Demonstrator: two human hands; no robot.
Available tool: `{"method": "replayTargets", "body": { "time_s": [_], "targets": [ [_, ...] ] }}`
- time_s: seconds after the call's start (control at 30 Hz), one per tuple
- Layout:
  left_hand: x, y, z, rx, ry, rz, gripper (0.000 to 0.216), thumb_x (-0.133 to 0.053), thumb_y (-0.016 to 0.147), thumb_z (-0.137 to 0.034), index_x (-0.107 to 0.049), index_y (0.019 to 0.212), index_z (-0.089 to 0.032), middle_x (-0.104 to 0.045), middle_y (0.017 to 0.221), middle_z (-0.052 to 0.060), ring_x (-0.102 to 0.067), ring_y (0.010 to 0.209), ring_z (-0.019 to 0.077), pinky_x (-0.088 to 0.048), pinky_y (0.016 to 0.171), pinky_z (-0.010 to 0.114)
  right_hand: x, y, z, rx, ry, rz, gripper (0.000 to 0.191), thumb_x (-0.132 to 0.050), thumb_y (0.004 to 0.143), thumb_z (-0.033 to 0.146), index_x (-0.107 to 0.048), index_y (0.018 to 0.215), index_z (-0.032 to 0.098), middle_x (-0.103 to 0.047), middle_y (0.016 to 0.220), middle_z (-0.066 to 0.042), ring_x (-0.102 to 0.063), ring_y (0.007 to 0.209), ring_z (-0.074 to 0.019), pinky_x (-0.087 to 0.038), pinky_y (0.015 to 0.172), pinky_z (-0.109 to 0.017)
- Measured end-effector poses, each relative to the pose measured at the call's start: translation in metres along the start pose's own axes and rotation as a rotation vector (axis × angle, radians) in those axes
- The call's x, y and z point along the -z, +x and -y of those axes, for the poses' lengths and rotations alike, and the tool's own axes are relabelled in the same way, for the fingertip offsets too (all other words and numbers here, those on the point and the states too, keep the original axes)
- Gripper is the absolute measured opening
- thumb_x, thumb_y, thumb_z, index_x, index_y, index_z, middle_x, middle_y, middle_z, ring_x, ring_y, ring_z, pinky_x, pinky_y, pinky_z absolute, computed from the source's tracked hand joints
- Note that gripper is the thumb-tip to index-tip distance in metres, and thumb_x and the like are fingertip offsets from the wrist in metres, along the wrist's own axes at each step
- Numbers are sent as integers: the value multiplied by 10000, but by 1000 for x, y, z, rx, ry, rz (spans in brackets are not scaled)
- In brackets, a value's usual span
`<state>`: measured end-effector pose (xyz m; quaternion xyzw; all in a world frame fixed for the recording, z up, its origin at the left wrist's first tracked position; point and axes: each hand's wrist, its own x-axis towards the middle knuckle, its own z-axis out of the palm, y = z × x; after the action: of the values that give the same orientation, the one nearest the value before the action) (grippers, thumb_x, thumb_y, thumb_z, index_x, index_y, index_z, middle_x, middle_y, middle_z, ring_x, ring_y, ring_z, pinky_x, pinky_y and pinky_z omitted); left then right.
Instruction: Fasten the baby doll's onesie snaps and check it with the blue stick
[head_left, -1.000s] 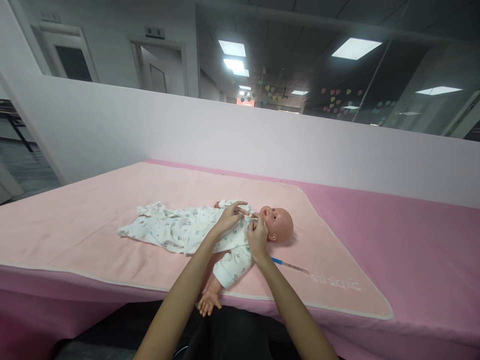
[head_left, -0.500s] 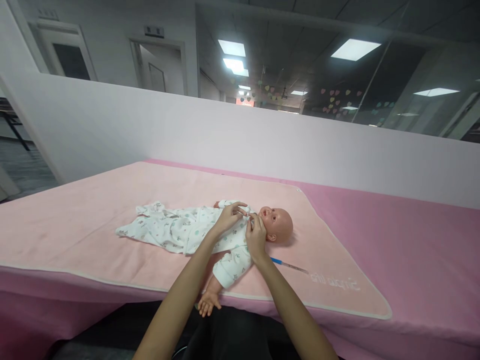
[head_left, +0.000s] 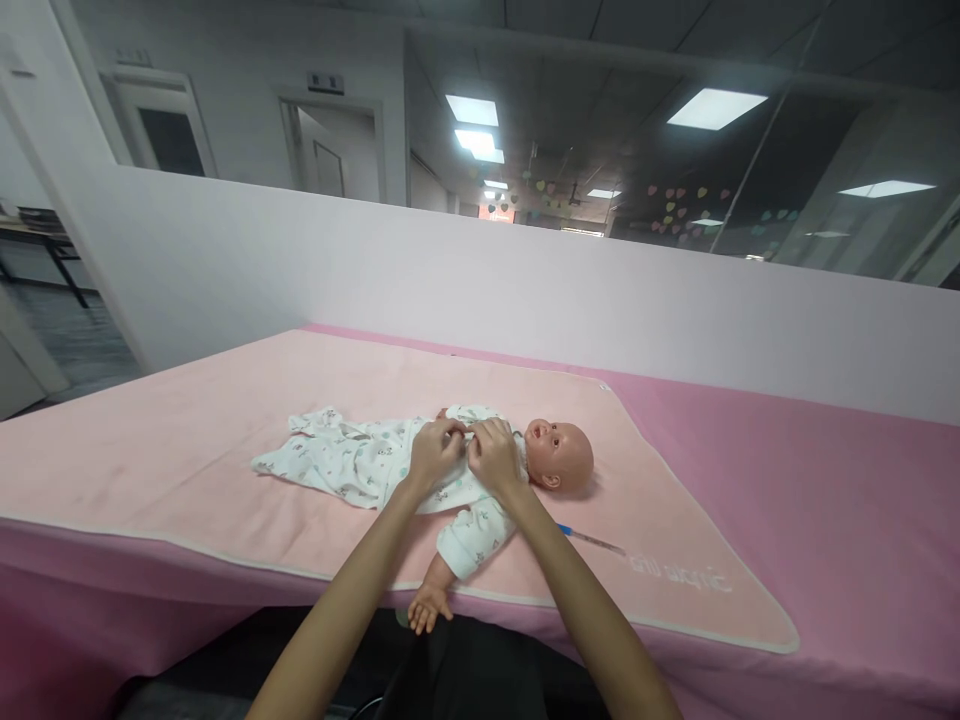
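Office space fills the background, with lit ceiling panels (head_left: 712,107), a doorway (head_left: 330,150) and a dark glass wall (head_left: 750,200) dotted with small heart shapes. A pale pink partition (head_left: 525,290) runs across in front of it. Below lies a table under a deep pink cover (head_left: 825,500), and most of its near side is spread with a lighter peach mat (head_left: 187,440) that has a white edge.

On the mat a doll (head_left: 561,456) lies on its back, head to the right, dressed in a white printed romper (head_left: 337,462). Its near arm hangs over the table edge. A second ago both hands were up at the doll's chin and collar; they have since slid down to its chest. The left hand (head_left: 431,458) and right hand (head_left: 491,458) now sit side by side, touching, with fingers curled and pinching the front of the romper. What exactly lies between the fingertips is too small to tell.

A thin stick with a blue end (head_left: 592,540) lies on the mat just beside the doll's shoulder, where it was before.
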<state>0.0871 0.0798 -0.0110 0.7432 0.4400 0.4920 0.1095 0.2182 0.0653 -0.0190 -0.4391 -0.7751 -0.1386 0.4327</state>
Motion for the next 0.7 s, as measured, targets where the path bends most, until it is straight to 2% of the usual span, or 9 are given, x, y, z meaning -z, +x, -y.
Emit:
{"method": "replayTargets", "body": {
  "time_s": [0.1, 0.3, 0.43, 0.7],
  "targets": [
    [1, -6, 3, -84, 116, 84, 164, -440, 711, -181, -601, 738, -204, -622, 751, 30, -545, 764, 195, -392, 766, 313, -7, 0, -2, -101, 36, -28, 176, -418, 737, 109, -579, 725, 179, -598, 721, -37, -510, 755, -182, -377, 742, -318],
    [-1, -7, -2, -233, 181, 141, 220, -456, 682, -168, -564, 870, -208, -602, 871, 23, -523, 851, 197, -377, 814, 331, -8, -13, -7, -220, 162, -159, 179, -389, 727, 92, -548, 742, 174, -580, 751, -37, -503, 763, -170, -372, 715, -284],
    [1, -9, -7, -301, 231, 165, 214, -460, 714, -211, -548, 909, -206, -594, 906, 28, -514, 868, 201, -373, 809, 341, -4, -15, -4, -218, 118, -127, 111, -430, 696, 105, -509, 701, 182, -555, 726, -26, -476, 742, -175, -348, 728, -301],
    [-2, -9, -6, -324, 307, 155, 158, -455, 737, -214, -560, 855, -204, -604, 857, 27, -516, 832, 195, -370, 787, 347, -2, -16, -6, -199, 9, -48, 55, -470, 664, 138, -460, 671, 192, -518, 704, -20, -442, 732, -180, -312, 736, -319]
  ]
}}
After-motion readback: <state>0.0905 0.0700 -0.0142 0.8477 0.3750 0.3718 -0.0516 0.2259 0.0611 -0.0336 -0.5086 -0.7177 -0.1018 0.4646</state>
